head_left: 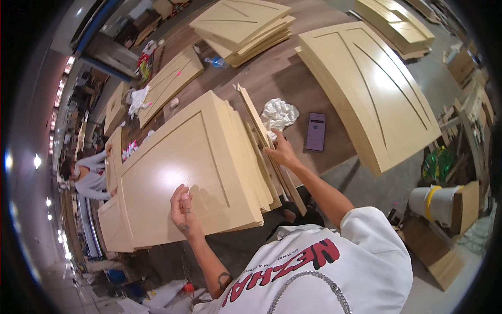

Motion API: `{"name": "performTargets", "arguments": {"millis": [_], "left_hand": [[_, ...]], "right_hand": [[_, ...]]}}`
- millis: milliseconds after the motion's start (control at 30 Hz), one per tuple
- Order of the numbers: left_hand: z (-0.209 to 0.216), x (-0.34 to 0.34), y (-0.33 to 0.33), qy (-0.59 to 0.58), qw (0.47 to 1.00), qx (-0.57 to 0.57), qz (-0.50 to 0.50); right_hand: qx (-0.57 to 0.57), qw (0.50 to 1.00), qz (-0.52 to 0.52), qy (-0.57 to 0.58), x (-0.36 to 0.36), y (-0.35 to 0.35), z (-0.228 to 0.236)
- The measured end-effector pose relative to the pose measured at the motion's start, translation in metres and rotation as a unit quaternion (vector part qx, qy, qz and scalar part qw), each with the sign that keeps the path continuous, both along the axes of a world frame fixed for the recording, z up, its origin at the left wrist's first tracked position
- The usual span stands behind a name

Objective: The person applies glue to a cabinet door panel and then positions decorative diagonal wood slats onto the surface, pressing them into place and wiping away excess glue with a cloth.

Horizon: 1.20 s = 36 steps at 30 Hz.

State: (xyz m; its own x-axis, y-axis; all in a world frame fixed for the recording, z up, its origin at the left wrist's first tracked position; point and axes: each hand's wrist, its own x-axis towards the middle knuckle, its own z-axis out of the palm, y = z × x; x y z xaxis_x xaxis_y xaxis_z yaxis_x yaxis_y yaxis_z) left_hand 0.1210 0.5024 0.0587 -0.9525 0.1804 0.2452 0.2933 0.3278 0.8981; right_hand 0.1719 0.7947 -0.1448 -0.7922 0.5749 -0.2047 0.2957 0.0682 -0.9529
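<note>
A stack of cream-coloured cabinet door panels [172,152] lies in front of me, each with a grooved frame line on the top face. Above the near part of the top panel is my left hand [184,210], its fingers curled together. Whatever it may hold is too small to make out. To the right of the stack, my right hand [282,152] grips a long, narrow wooden strip [254,112] standing on edge beside the panels. Other thin strips lie close against it, partly hidden by the hand. Next to that hand is a crumpled white plastic wrapper [280,113].
A purple phone [316,132] lies on the brown tabletop [225,83]. More panel stacks stand right [366,89] and far [240,26]. Another person [91,175] works at the left. A white bucket [436,203] and cardboard [444,267] are on the floor at right.
</note>
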Motion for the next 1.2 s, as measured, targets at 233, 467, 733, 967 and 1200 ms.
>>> {"name": "performTargets", "arguments": {"millis": [233, 467, 733, 967, 1200], "left_hand": [[-0.002, 0.001, 0.002, 0.006, 0.998, 0.033, 0.049], [0.005, -0.004, 0.007, 0.004, 0.999, 0.005, 0.043], [0.002, -0.001, 0.006, 0.002, 1.000, 0.002, 0.022], [0.000, -0.002, 0.004, -0.005, 1.000, 0.021, -0.007], [0.000, -0.004, -0.006, 0.004, 0.995, 0.082, -0.061]], "right_hand": [[0.160, 0.982, -0.029, -0.093, -0.037, 0.012, -0.034], [0.270, 0.955, -0.071, -0.100, -0.043, 0.020, -0.027], [0.312, 0.937, -0.025, -0.154, -0.048, -0.015, -0.022], [0.344, 0.920, -0.012, -0.186, -0.049, -0.020, -0.029], [0.372, 0.908, -0.040, -0.189, -0.056, -0.021, -0.024]]}}
